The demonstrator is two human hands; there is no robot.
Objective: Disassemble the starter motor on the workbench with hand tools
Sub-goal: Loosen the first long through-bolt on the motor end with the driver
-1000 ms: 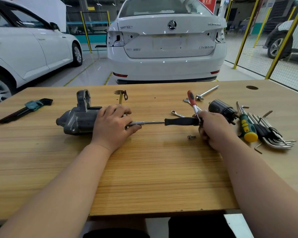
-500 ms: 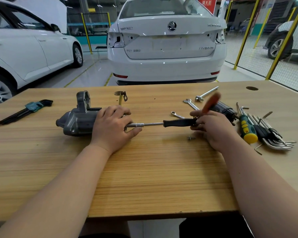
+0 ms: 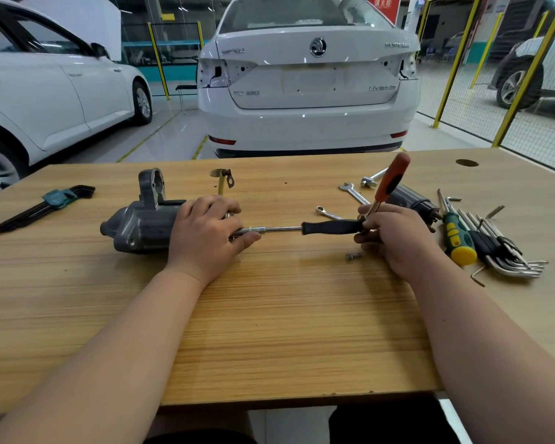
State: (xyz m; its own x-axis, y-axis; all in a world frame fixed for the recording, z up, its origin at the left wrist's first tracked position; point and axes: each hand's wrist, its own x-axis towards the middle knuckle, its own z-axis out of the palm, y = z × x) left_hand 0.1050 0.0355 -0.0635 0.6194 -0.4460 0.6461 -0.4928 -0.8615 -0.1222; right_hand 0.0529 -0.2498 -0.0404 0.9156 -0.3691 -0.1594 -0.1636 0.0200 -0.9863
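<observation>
The grey starter motor (image 3: 141, 224) lies on its side on the wooden workbench (image 3: 285, 331), left of centre. My left hand (image 3: 205, 235) grips its right end and hides that end. A long extension bar with a black handle (image 3: 332, 226) runs level from under my left hand to my right hand (image 3: 394, 238). My right hand grips the handle's end, where a red-handled ratchet (image 3: 391, 179) sticks up and tilts to the right. A small loose bolt (image 3: 353, 256) lies just in front of my right hand.
A dark solenoid cylinder (image 3: 414, 200), a green-yellow screwdriver (image 3: 457, 238) and several hex keys (image 3: 507, 254) lie to the right. Wrenches (image 3: 353, 192) sit behind the bar. A hex key set (image 3: 45, 203) lies far left. A braided lead with terminal (image 3: 223, 179) is behind my left hand.
The red ratchet handle has swung from pointing back-left to pointing up and to the right. My right hand turned with it. My left hand and the motor stayed put.
</observation>
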